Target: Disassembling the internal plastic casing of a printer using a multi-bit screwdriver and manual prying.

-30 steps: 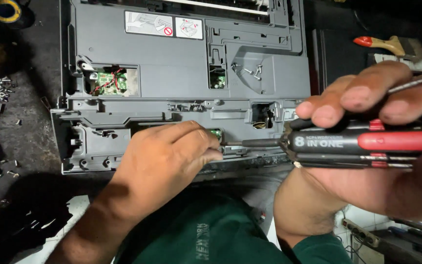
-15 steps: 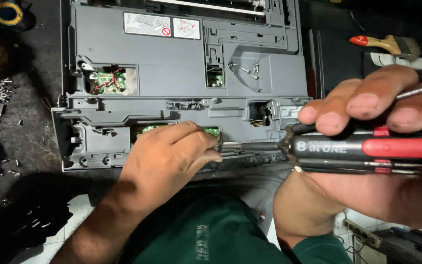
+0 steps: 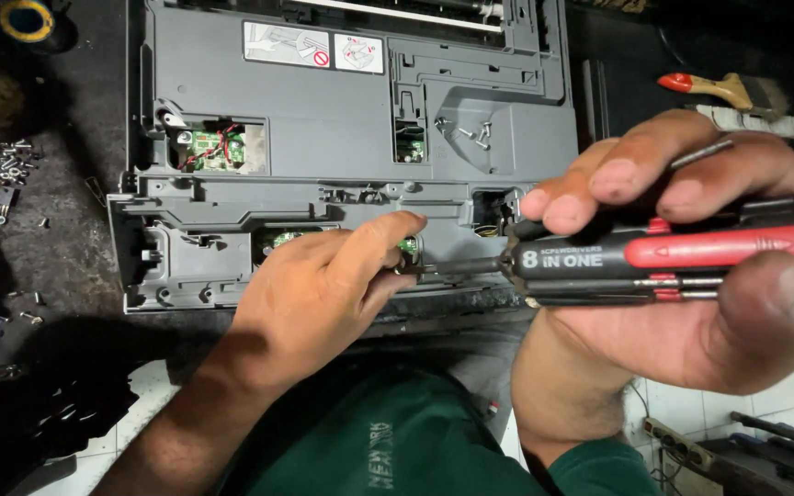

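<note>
Driving screw: screwdriver (image 3: 654, 262) clamped by right hand (image 3: 691, 276), tip steadied by left hand (image 3: 323, 294); grey printer chassis (image 3: 342, 101) partly opened, boards exposed.

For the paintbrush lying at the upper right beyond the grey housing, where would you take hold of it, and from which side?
Take the paintbrush by its wooden handle, just behind the red tip, coming from above. It lies roughly flat with the handle pointing left toward the grey housing, and the bristle end looks crowded by clutter on the right. Both the right hand and the left hand are occupied.
</note>
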